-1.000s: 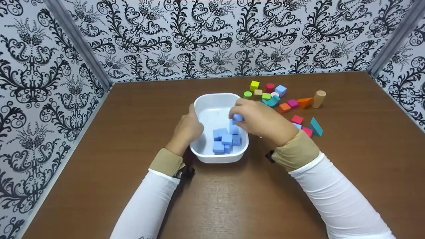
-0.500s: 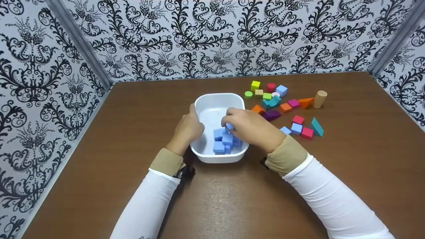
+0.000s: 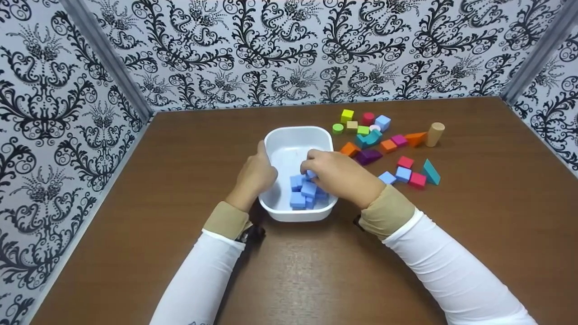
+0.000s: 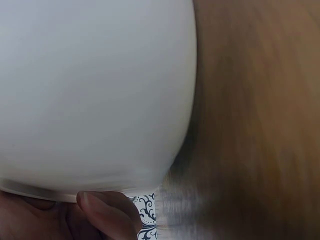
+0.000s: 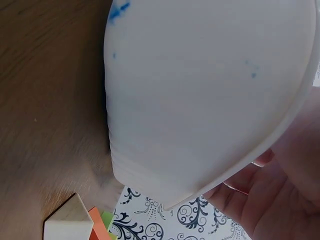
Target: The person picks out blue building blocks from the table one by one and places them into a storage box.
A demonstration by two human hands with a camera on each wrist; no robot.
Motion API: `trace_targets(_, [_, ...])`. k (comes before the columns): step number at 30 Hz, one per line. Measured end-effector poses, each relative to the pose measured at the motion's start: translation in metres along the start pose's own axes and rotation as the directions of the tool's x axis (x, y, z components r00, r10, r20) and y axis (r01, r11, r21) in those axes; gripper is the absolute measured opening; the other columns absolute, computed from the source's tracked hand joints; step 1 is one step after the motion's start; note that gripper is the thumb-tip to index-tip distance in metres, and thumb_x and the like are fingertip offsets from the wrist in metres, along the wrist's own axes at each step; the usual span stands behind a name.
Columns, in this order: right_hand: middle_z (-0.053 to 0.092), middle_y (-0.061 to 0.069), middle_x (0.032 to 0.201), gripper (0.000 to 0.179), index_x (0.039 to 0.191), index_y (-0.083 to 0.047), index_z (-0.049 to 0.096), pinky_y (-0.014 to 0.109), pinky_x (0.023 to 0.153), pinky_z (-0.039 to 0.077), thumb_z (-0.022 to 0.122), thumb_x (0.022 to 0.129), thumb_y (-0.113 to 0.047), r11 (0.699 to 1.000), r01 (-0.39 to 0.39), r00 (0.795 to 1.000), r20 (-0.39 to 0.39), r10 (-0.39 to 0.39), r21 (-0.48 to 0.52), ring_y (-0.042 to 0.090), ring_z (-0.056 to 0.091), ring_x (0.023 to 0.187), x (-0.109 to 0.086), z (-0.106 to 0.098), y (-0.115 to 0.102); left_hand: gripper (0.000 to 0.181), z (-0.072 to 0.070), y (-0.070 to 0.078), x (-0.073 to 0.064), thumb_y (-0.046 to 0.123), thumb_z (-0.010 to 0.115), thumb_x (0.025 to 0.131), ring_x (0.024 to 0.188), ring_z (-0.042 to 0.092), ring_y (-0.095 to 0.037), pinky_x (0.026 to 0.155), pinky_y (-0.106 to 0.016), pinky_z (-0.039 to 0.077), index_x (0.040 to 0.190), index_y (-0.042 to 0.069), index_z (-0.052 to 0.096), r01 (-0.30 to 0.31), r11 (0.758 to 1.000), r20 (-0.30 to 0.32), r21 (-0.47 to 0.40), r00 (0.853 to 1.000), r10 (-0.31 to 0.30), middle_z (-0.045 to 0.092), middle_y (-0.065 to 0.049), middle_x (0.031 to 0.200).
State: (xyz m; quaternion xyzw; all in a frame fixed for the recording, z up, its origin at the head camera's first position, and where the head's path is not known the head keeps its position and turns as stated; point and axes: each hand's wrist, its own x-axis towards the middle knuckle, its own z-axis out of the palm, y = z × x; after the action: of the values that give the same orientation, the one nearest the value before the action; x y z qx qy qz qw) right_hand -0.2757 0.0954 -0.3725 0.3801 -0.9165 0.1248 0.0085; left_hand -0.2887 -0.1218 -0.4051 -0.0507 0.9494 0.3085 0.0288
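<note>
A white plastic tub stands on the table, with several blue blocks piled toward its near end. My left hand grips the tub's left rim; in the left wrist view its fingers lie at the rim beside the white wall. Reaching over the right rim, my right hand pinches a blue block just above or on the pile; which one I cannot tell. The right wrist view has the tub's outer wall in front, hiding the fingertips.
Right of the tub lie loose coloured blocks: an orange one, a purple one, blue and red ones, and a teal triangle. A wooden cylinder stands farther right. A patterned wall rises behind the table.
My right hand has moved left and slightly down over the pile with the blue block, uncovering orange and purple blocks. It has barely moved in the last half second. The left hand stays put.
</note>
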Motion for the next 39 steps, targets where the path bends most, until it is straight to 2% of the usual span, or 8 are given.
trace_targets(10, [0.07, 0.012, 0.117, 0.027, 0.123, -0.01, 0.079, 0.044, 0.095, 0.06, 0.08, 0.096, -0.014, 1.0, 0.003, 1.0, 0.009, -0.003, -0.027, 0.029, 0.073, 0.102, 0.0, -0.001, -0.001, 0.082, 0.0, 0.0, 0.0, 0.009, 0.054, 0.099, 0.115, 0.065, -0.035, 0.097, -0.053, 0.056, 0.17, 0.006, 0.013, -0.007, 1.0, 0.01, 0.009, 1.0, 0.007, 0.06, -0.026, 0.145])
trace_targets(15, [0.069, 0.014, 0.122, 0.033, 0.127, -0.009, 0.078, 0.045, 0.097, 0.059, 0.082, 0.095, -0.014, 1.0, -0.029, 0.999, 0.028, 0.029, 0.007, 0.03, 0.073, 0.109, 0.0, -0.005, -0.002, 0.082, 0.0, 0.0, -0.001, 0.009, 0.053, 0.099, 0.118, 0.064, -0.035, 0.099, -0.053, 0.055, 0.17, 0.007, 0.013, -0.002, 1.0, 0.016, 0.001, 1.0, 0.002, 0.059, -0.025, 0.147])
trace_targets(19, [0.07, 0.014, 0.121, 0.031, 0.126, -0.007, 0.078, 0.044, 0.097, 0.059, 0.081, 0.095, -0.012, 0.999, -0.025, 0.999, 0.023, 0.024, 0.021, 0.031, 0.073, 0.109, -0.001, -0.007, -0.001, 0.081, 0.0, 0.0, 0.0, 0.009, 0.053, 0.099, 0.12, 0.064, -0.035, 0.1, -0.053, 0.055, 0.17, 0.007, 0.013, -0.002, 1.0, 0.013, 0.001, 1.0, 0.002, 0.059, -0.025, 0.148])
trace_targets(26, [0.071, 0.015, 0.117, 0.025, 0.12, -0.004, 0.079, 0.045, 0.096, 0.06, 0.079, 0.096, -0.01, 0.998, -0.018, 1.0, -0.016, 0.019, 0.054, 0.03, 0.073, 0.105, -0.002, -0.016, 0.002, 0.081, -0.001, 0.0, -0.001, 0.009, 0.053, 0.099, 0.122, 0.064, -0.035, 0.101, -0.053, 0.055, 0.17, 0.007, 0.012, -0.008, 1.0, 0.016, 0.001, 1.0, 0.007, 0.058, -0.026, 0.148])
trace_targets(31, [0.071, 0.016, 0.115, 0.023, 0.118, -0.004, 0.08, 0.045, 0.097, 0.059, 0.08, 0.095, -0.009, 0.999, -0.014, 0.998, -0.055, 0.016, 0.041, 0.032, 0.072, 0.106, -0.004, -0.025, 0.009, 0.081, 0.0, 0.0, 0.0, 0.008, 0.053, 0.099, 0.122, 0.064, -0.035, 0.102, -0.053, 0.054, 0.17, 0.007, 0.013, -0.005, 1.0, 0.012, 0.013, 1.0, 0.005, 0.059, -0.026, 0.147])
trace_targets(39, [0.071, 0.017, 0.11, 0.017, 0.112, 0.0, 0.079, 0.045, 0.095, 0.059, 0.076, 0.095, -0.002, 0.999, 0.026, 0.987, -0.159, -0.019, 0.04, 0.033, 0.069, 0.104, -0.009, -0.036, 0.027, 0.082, -0.001, 0.0, -0.001, 0.008, 0.051, 0.099, 0.117, 0.064, -0.035, 0.098, -0.053, 0.055, 0.17, 0.006, 0.011, -0.012, 1.0, 0.018, -0.001, 1.0, 0.012, 0.06, -0.027, 0.144])
